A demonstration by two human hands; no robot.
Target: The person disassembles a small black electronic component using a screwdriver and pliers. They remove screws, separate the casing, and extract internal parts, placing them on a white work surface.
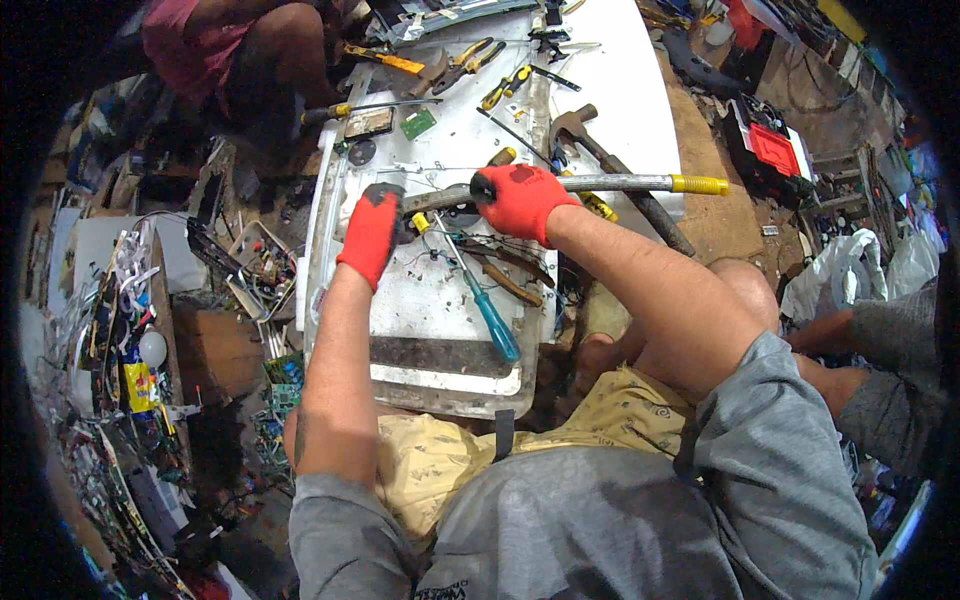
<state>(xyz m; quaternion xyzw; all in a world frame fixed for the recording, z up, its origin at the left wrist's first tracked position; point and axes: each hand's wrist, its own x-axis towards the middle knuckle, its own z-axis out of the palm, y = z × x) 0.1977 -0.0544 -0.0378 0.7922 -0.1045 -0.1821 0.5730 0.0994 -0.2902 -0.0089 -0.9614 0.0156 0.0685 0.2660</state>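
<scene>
My right hand, in a red glove with dark fingertips, is closed round a long grey rod with a yellow end that sticks out to the right. My left hand, gloved the same way, is closed at the left end of a dark grey-brown bar. This bar lies between both hands; whether it is one piece with the rod I cannot tell. The left fingertips are partly hidden. Just below lie a blue-handled screwdriver and brown-handled pliers, among thin wires.
A white panel serves as the work surface. On it rest a claw hammer, a green circuit board, a metal drive case and yellow-black pliers. Another person's leg is at the far left. Scrap heaps lie around.
</scene>
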